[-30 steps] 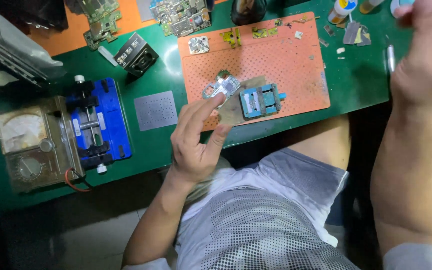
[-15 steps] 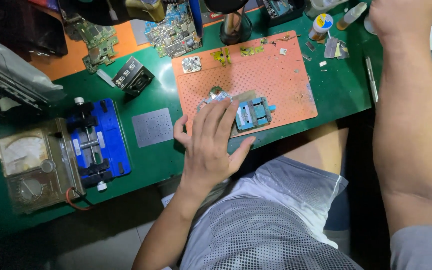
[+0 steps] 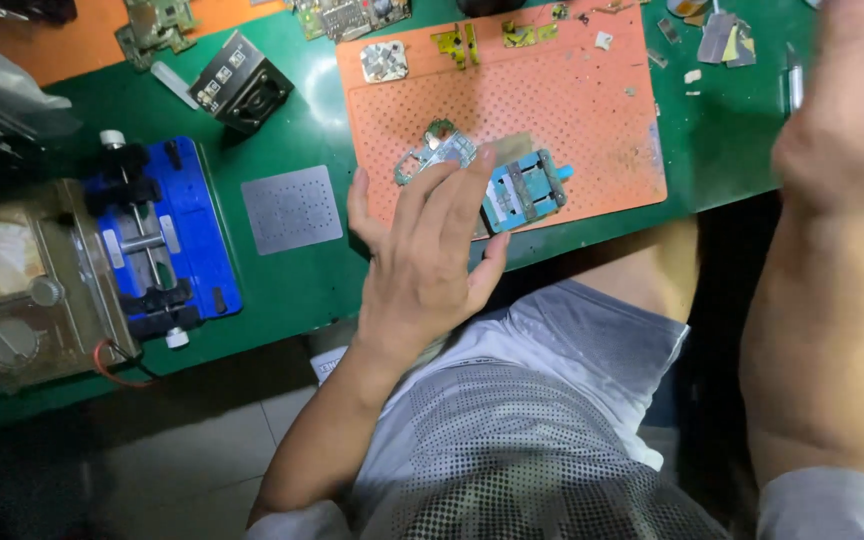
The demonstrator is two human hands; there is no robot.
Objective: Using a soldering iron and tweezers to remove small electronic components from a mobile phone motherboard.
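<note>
A person's left hand (image 3: 422,265) lies spread, fingers wide, over the near edge of an orange perforated silicone work mat (image 3: 592,110) on a green bench.

Head view: the fingertips rest on a small silvery metal frame part (image 3: 432,152) at centre frame, apparently pinning it flat beside a little blue clamp fixture (image 3: 524,190) just to its right. The right hand (image 3: 842,110) is raised at the upper right edge, partly cut off; whether it grips anything cannot be told. A grey square stencil sheet (image 3: 292,208) lies left of the mat, a blue board-holding jig (image 3: 157,240) and an old analogue meter (image 3: 12,290) at far left, within reach.
</note>
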